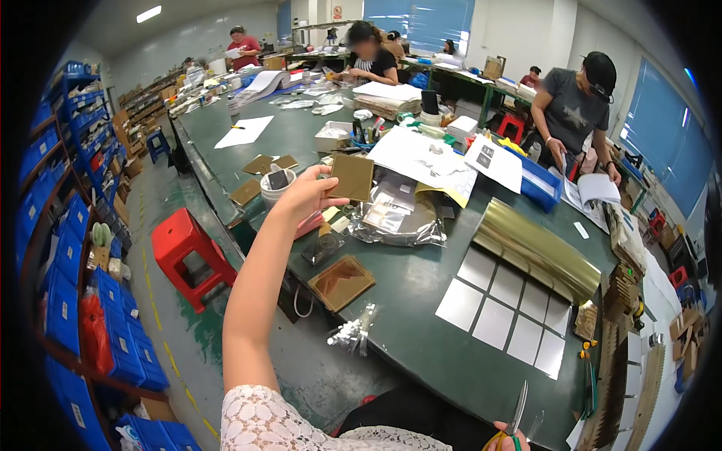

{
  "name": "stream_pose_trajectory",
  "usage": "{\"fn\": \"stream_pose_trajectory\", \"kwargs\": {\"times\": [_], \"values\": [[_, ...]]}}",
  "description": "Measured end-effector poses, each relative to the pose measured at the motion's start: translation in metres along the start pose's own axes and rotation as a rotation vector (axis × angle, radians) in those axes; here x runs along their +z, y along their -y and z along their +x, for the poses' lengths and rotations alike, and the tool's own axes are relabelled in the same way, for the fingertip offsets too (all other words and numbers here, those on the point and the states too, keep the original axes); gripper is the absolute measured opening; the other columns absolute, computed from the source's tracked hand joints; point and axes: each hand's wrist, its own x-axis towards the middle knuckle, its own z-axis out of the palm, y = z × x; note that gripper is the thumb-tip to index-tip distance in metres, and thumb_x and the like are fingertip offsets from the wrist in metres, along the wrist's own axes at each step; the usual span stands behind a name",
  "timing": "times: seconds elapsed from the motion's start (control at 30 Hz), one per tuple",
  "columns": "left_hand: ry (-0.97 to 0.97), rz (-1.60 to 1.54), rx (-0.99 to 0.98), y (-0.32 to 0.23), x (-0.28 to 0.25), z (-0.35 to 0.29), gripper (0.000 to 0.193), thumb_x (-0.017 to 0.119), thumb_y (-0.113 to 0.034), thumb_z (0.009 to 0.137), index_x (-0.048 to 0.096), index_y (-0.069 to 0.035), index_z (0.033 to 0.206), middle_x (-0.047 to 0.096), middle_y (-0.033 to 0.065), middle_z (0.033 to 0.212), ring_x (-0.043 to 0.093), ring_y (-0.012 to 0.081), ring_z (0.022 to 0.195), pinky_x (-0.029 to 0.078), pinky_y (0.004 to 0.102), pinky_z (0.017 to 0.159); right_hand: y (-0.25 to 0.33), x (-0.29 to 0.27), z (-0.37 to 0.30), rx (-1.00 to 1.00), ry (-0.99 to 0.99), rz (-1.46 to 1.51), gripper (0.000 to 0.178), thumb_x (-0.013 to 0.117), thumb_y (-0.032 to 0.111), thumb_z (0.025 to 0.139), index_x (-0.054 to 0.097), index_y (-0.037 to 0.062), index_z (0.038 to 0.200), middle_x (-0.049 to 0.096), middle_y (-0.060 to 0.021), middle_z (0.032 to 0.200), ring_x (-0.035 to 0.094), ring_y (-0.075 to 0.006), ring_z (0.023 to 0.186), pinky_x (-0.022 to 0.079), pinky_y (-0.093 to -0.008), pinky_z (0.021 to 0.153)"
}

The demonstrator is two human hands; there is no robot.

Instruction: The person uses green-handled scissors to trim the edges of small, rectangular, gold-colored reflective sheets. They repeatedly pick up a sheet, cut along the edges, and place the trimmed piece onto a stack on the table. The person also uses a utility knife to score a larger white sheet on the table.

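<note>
Workshop benches ran the length of the room, and the dark green table [421, 301] lay below the raised left hand [304, 197]. Its fingertips pinched a square gold sheet [352, 177] by its left edge, held up above the table. Beneath sat a brown framed plate [341, 281] and silver squares [504, 308] beside a gold foil roll [535, 252]. At the lower edge, the right hand [508, 442] gripped scissors [517, 417]; finger detail there could not be told.
</note>
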Motion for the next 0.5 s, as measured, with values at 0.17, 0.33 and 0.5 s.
{"fn": "stream_pose_trajectory", "kwargs": {"times": [0.17,0.33,0.5], "values": [[0.421,-0.214,-0.037,0.027,0.067,-0.043,0.04,0.054,-0.006,0.092,0.038,-0.002,0.128,0.056,0.0102,0.116,0.061,0.0205,0.103,0.053,0.0428,0.091,0.012,-0.006,0.018,0.198,-0.017,-0.139,0.031,0.048,0.01,0.098,0.049,-0.0008,0.127,0.057,-0.0029,0.091,0.055,-0.0079,0.077,0.044,-0.0173,0.063],[0.664,-0.317,-0.207,0.049,0.104,-0.069,0.045,0.053,-0.006,0.092,0.034,-0.001,0.133,0.059,0.0136,0.115,0.06,0.0224,0.106,0.05,0.047,0.093,0.016,-0.001,0.025,0.226,-0.022,-0.202,0.03,0.048,0.01,0.097,0.051,-0.0008,0.125,0.054,0.001,0.082,0.051,-0.0044,0.068,0.039,-0.0152,0.054],[0.747,-0.285,-0.238,0.046,0.126,-0.078,0.046,0.051,-0.004,0.092,0.033,0.0,0.134,0.06,0.0195,0.114,0.061,0.0261,0.107,0.049,0.0484,0.095,0.012,-0.007,0.022,0.235,-0.049,-0.235,0.03,0.05,0.011,0.097,0.051,-0.0005,0.125,0.054,0.0013,0.082,0.051,-0.0039,0.068,0.038,-0.0154,0.053]]}}
